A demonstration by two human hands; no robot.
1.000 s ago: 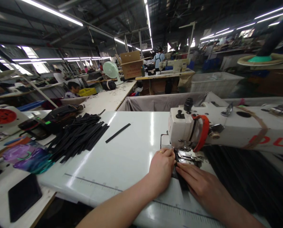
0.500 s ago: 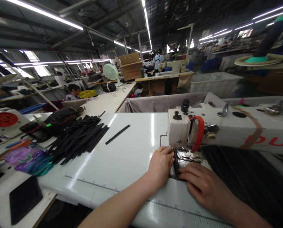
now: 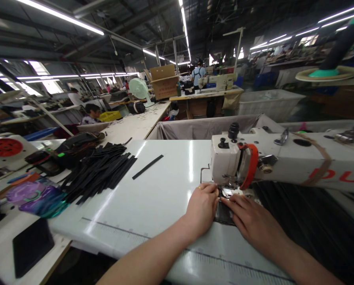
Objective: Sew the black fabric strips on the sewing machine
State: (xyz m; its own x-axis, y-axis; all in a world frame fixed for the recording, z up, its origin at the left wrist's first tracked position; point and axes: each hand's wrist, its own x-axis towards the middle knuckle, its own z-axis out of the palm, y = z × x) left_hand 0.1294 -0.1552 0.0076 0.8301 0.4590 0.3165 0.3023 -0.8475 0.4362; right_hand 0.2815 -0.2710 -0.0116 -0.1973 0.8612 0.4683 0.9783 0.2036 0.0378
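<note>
A black fabric piece (image 3: 225, 215) lies at the presser foot of a white sewing machine (image 3: 226, 156). On its left side my left hand (image 3: 203, 204), with a ring on one finger, is closed with bent fingers at the fabric's edge by the needle area. From the right, my right hand (image 3: 251, 215) presses on the same piece, fingers together and fingertips just in front of the foot; its thumb is mostly hidden. The needle itself is too small to make out. A single black strip (image 3: 147, 167) lies apart on the tabletop, left of the machine.
Left on the table is a heap of black strips (image 3: 101, 168), beside a purple and teal bottle (image 3: 40, 200). A dark tablet-like slab (image 3: 33, 246) lies lower left. Black material (image 3: 310, 221) spreads beneath the machine arm. An orange finger guard (image 3: 250, 166) hangs near the needle.
My right hand has slid forward and slightly left over the black fabric, nearer the presser foot. The left hand has barely moved.
</note>
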